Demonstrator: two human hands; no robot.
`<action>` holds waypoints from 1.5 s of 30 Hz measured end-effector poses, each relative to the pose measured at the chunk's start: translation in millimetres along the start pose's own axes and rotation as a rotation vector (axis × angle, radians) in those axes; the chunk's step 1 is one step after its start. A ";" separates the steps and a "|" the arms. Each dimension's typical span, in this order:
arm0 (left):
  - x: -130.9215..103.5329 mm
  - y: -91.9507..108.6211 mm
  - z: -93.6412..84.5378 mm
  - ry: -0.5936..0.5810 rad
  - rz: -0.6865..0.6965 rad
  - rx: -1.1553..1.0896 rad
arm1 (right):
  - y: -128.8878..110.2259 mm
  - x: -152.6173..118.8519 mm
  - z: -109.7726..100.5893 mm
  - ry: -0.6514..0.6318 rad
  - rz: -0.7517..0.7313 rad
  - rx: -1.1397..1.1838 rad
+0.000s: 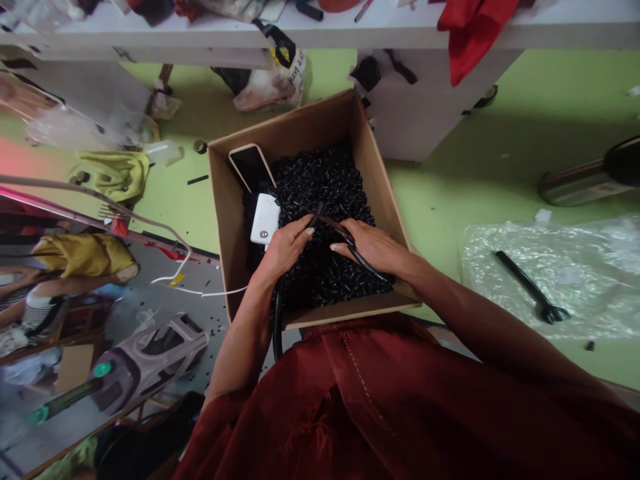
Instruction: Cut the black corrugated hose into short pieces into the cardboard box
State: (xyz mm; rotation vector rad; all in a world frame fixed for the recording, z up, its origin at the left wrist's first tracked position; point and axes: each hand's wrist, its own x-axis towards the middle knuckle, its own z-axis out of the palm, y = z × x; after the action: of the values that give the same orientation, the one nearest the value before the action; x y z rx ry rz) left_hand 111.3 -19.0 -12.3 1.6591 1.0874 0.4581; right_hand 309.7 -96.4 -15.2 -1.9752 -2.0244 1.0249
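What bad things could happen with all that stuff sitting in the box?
The white charger block and the phone sit on the pile of small black parts inside the cardboard box, right beside the left hand. A nudge could perhaps bury or scratch them. The right hand and the left hold a black cable; it might snag the charger's white cord or flick parts onto the floor.

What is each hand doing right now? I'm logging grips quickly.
Left hand: closed on the black cable over the cardboard box.
Right hand: closed on the same cable.
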 end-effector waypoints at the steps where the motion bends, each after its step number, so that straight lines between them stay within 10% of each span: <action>1: -0.4 0.7 -0.1 -0.012 0.000 -0.005 | -0.6 -0.1 -0.7 -0.004 -0.005 -0.003; 39: 8.1 -15.3 16.1 -0.071 -0.323 -0.373 | 0.0 -3.7 -0.5 0.153 0.128 -0.185; 45: 11.7 -22.9 -4.8 0.112 -0.268 -0.315 | 2.9 -2.5 -0.3 0.235 0.116 -0.100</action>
State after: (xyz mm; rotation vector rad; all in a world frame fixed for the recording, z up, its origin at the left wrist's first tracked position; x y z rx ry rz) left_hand 103.9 -5.8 -33.6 1.2053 1.2306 0.5213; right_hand 312.6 -98.9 -15.7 -2.1693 -1.8885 0.6835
